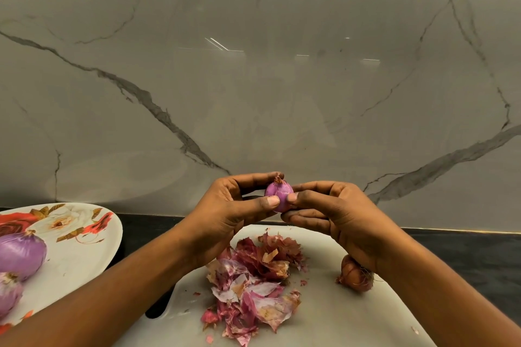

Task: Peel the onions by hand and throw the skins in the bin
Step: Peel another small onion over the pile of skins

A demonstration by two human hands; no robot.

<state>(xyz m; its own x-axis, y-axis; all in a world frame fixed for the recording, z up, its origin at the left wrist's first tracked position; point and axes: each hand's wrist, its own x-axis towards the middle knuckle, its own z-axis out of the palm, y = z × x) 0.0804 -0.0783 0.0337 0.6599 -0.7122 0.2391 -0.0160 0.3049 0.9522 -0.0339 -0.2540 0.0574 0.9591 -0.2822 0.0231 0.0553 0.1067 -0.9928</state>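
A small purple onion (279, 194), mostly bare of skin with a dry tuft on top, is held up above the white cutting board (332, 315). My left hand (236, 205) grips it from the left with thumb and fingers. My right hand (329, 205) pinches it from the right, thumb on its front. A heap of pink and brown onion skins (253, 282) lies on the board below. One unpeeled brown onion (353, 275) sits on the board, partly hidden by my right wrist. No bin is in view.
A floral plate (79, 234) at the left holds two peeled purple onions (21, 255). The dark countertop (465, 256) runs along a marble wall (253, 65) close behind my hands.
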